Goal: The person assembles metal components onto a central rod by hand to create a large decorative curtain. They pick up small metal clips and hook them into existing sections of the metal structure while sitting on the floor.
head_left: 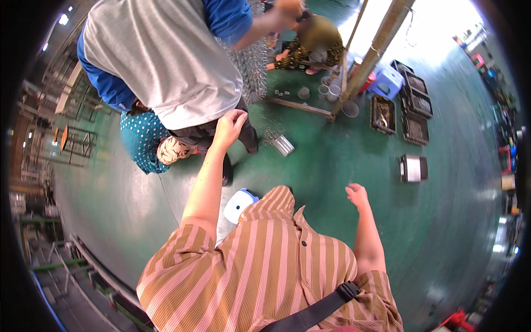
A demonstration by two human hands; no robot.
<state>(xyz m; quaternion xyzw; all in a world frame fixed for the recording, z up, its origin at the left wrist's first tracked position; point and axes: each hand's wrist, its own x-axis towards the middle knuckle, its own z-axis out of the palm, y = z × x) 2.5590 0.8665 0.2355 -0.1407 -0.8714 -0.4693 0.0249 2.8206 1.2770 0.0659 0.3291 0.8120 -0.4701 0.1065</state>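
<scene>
My left hand [229,130] is raised in front of a co-worker's dark trousers and the hem of a grey-and-blue shirt [166,61]. Its fingers are bent together, and nothing shows in them. Lower on the right, over the green floor, my right hand [357,195] hangs with its fingers loosely curled and apart, holding nothing. A white-and-blue plastic stool [239,206] stands below my left forearm. Beyond my left hand, a clear ribbed container [284,145] lies on the floor beside scattered small metallic pieces [271,134].
A mass of shiny metallic pieces [251,74] stands by a wooden frame [298,105]. Two other people crouch nearby, one in polka dots [142,141]. Black crates [383,114], a blue-and-white stool [387,82] and a silver box [413,168] stand to the right.
</scene>
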